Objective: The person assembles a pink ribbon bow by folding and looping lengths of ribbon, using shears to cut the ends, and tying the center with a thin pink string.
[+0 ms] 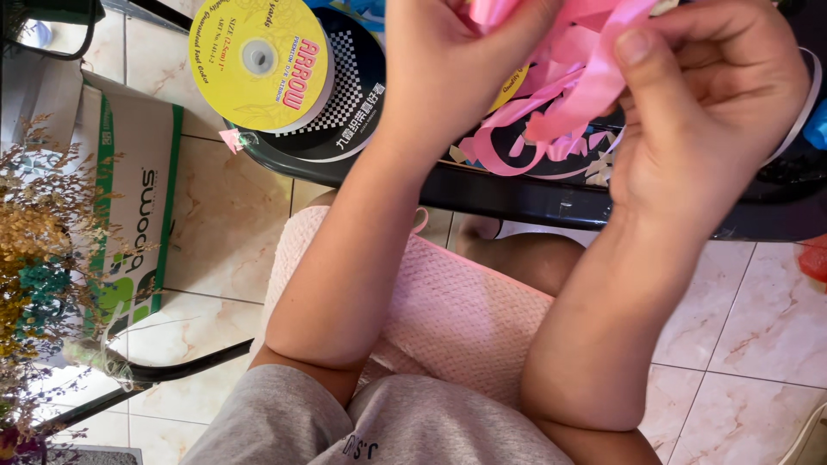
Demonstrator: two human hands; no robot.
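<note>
Pinching pink ribbon (579,90), left hand (457,60) and right hand (706,112), apparently both closed.

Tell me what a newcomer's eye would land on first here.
First the pink ribbon, bunched at top centre between the left hand and the right hand, over a dark table. Next, the yellow-faced ribbon spool at top left on that table. Then the dried flowers along the left edge, beside a cardboard box on the tiled floor.
</note>
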